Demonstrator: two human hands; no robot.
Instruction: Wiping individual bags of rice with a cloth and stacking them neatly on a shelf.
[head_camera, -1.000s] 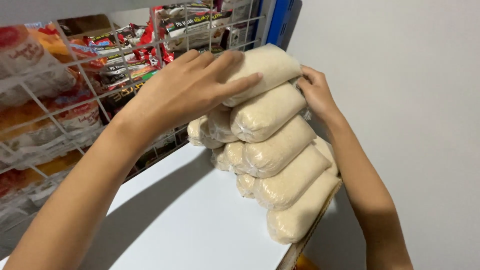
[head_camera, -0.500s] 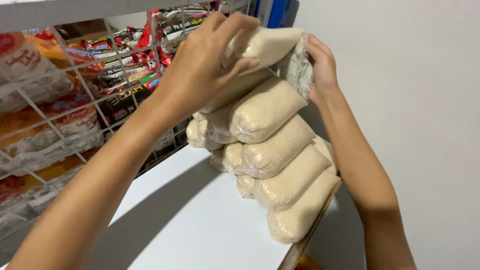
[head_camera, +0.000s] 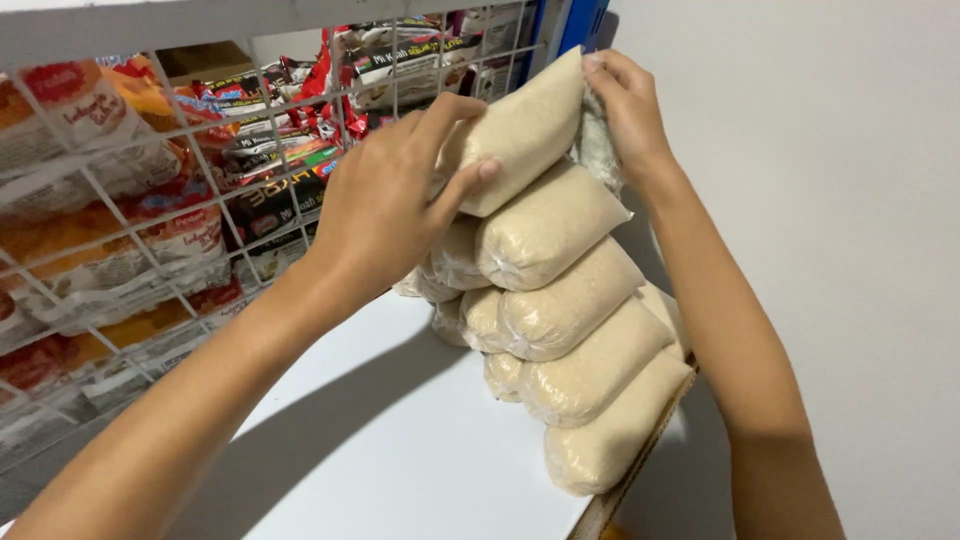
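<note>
A slanting stack of clear bags filled with pale grain (head_camera: 570, 310) leans on a white shelf (head_camera: 400, 450). My left hand (head_camera: 385, 205) grips the near end of the top bag (head_camera: 515, 135), fingers wrapped over it. My right hand (head_camera: 625, 105) holds the far, knotted end of the same bag against the white wall. The top bag is tilted, its far end raised above the bags below.
A white wire rack (head_camera: 150, 170) on the left holds several red and orange snack packets (head_camera: 120, 230). A white wall (head_camera: 830, 200) stands to the right. A blue post (head_camera: 575, 22) rises behind the stack. The shelf's cardboard edge (head_camera: 640, 465) runs under the lowest bags.
Both hands have lifted the top bag higher and tilted its far end up. My left hand shifted from lying flat on top to gripping the near end.
</note>
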